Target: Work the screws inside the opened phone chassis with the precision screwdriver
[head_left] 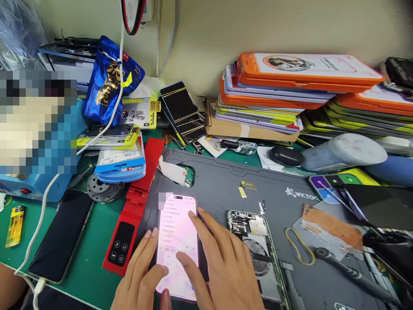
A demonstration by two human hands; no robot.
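Note:
A lit smartphone (177,232) with a pink-white screen lies on the grey work mat. It shows lines of text and an on-screen keyboard. My left hand (138,275) rests along the phone's left edge, fingers stretched out and one bent over the lower screen. From the other side my right hand (226,258) reaches over the phone, its fingers spread; the thumb is over the keyboard and a fingertip is at the upper right of the screen. Partly behind my right hand lies an opened phone (253,254) with its inner parts bare.
Left of the mat are a red control device (121,247), a dark phone (60,237) and a yellow lighter (15,226). Orange cases (309,71) are stacked at the back. A screwdriver (351,273) and yellow rubber band (298,245) lie right. A white cable (48,189) crosses the left.

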